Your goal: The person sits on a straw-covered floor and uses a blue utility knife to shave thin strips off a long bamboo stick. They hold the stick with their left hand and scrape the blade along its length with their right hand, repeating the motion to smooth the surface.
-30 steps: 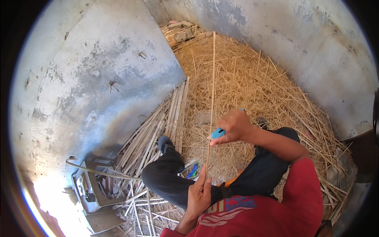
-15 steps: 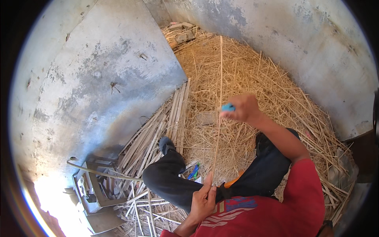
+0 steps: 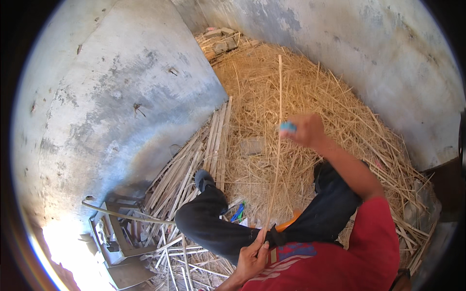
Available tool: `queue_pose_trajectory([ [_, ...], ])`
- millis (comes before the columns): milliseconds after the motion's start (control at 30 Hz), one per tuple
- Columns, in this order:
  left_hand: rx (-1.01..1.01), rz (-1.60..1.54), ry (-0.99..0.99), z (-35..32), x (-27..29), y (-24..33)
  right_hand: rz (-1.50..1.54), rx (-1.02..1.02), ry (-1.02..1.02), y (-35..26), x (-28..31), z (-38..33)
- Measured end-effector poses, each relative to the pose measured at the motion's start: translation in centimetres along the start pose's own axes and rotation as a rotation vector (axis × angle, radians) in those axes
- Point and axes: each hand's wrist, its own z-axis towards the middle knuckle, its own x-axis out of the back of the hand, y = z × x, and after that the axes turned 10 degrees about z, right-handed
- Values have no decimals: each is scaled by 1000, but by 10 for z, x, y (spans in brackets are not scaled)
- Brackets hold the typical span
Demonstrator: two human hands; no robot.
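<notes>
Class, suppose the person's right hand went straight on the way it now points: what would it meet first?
Probably the strip: the right hand, holding the blue tool, points left towards it. Depth is unclear, so the tool may be touching it.

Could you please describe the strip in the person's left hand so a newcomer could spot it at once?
Find the broad bed of golden, strawlike shavings beyond the person's black trousers. Across it runs a long, pale tan, woody strip, gripped in the left hand. Unlike the thin, pale strips heaped leftward, it is held up singly.
</notes>
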Motion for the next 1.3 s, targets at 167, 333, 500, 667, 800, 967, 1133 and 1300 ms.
queue_pose_trajectory([
  [167, 17, -22, -110, -12, -2, 3, -98, -291, 38, 72, 26, 25],
  [333, -69, 12, -92, -20, 0, -4, -257, -255, 95, 110, 42, 26],
  [500, -18, -7, -59, -30, 6, -17, -313, -134, 112, 132, 37, 14],
  [667, 35, -26, -89, -22, 10, -18, -311, -148, 38, 161, 31, -1],
  [800, -33, -35, -13, -30, 9, -27, -283, -76, 49, 158, 28, -2],
  [967, 3, 119, 18, -33, 15, -35, -134, -222, 61, 130, 22, 4],
  [1133, 18, 78, -38, -2, 17, -42, 279, -535, 13, 88, 12, 16],
  [1300, -96, 73, -14, 42, -10, -25, 947, -965, -113, 39, 19, 31],
])
